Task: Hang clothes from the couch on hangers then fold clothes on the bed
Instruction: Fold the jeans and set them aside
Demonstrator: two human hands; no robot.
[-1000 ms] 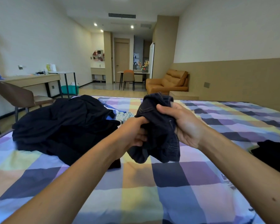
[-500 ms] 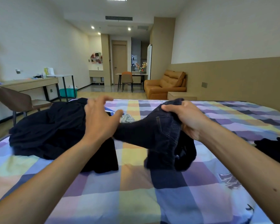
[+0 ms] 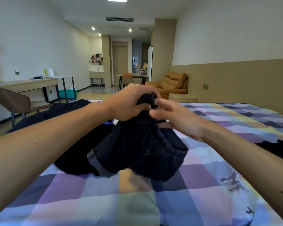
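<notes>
A pair of dark denim jeans point(image 3: 142, 150) hangs bunched over the checked bedspread point(image 3: 104, 193). My left hand point(image 3: 129, 103) grips the top edge of the jeans from above and holds them lifted. Just to its right, my right hand point(image 3: 175, 118) has its fingers spread, and the fingertips touch the same top edge. It is blurred, so its hold is unclear. The rolled cuffs of the jeans rest on the bed. A heap of dark clothes point(image 3: 59, 116) lies behind my left forearm.
Another dark garment point(image 3: 278, 149) lies at the bed's right side. A wooden chair point(image 3: 15, 103) and a desk point(image 3: 26, 84) stand to the left. The orange couch point(image 3: 170, 84) is far back, past a low wooden bench point(image 3: 183, 97).
My left hand came back from over the dark heap and took the jeans' top edge. My right hand loosened its grip there. The jeans are lifted higher and hang lower in front.
</notes>
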